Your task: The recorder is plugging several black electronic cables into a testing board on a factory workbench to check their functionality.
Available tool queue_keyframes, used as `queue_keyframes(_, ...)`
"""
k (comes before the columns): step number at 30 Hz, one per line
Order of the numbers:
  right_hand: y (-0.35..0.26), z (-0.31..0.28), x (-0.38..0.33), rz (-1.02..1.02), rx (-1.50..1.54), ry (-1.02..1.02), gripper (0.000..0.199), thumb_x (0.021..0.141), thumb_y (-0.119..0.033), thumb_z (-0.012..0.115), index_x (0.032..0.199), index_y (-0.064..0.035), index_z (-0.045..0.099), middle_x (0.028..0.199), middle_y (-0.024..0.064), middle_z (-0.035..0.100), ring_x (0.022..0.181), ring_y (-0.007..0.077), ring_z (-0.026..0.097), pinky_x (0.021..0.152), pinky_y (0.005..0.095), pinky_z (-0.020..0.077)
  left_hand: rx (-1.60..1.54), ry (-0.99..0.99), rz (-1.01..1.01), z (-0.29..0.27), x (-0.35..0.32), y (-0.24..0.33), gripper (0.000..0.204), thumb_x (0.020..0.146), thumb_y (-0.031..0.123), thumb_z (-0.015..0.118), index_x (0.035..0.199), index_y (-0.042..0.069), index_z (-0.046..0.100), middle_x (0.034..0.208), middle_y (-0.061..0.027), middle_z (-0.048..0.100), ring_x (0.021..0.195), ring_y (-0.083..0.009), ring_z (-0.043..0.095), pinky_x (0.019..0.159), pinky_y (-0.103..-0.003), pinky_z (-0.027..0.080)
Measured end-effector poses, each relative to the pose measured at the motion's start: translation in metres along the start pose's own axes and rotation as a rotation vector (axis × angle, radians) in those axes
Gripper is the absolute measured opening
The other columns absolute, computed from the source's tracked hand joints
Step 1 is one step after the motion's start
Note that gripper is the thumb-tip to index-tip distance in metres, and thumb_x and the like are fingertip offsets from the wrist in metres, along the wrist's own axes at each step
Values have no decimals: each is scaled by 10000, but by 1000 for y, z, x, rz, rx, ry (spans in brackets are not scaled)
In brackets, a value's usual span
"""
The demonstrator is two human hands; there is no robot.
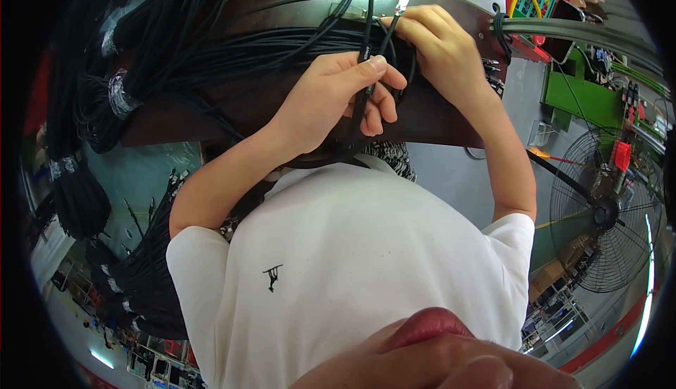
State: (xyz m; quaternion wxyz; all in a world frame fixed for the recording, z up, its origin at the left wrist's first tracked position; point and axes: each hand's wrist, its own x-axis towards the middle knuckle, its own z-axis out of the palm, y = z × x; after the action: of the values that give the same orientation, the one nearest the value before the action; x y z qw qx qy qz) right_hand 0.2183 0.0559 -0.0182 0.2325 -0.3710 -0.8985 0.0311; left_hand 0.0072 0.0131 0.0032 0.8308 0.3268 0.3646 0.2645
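Both hands work black cables over the dark bench [436, 118]. The left hand [338, 97] is closed around one cable [364, 51]; the right hand [436, 44] pinches a second cable's metal tip [402, 3], far side. Several taped cable bundles [120, 97] hang left; whether they are finished cannot be told.

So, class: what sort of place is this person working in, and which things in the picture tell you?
Probably a factory floor for cable assembly: taped bundles of black cables heaped beside the dark workbench, a green machine frame, and a large black wire-caged floor fan.
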Motion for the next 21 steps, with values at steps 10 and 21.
queue_keyframes(10, 7, -30, -24, -44, -206, 87, 234, 722, -36, 693, 952, -45, 654, 925, 41, 652, 875, 228, 639, 773, 334, 525, 597, 66, 327, 3, -11, 18, 366, 1046, 248, 434, 1073, -51, 644, 795, -81, 666, 705, -88, 607, 652, -222, 495)
queue_keyframes(21, 7, 4, -27, 557, 460, 178, 125, 778, 52, 683, 878, 7, 624, 932, 83, 691, 837, 223, 644, 738, 302, 515, 346, -150, -99, 7, 3, 17, 449, 1025, 337, 442, 872, -21, 666, 626, -88, 644, 501, -125, 607, 470, -221, 453)
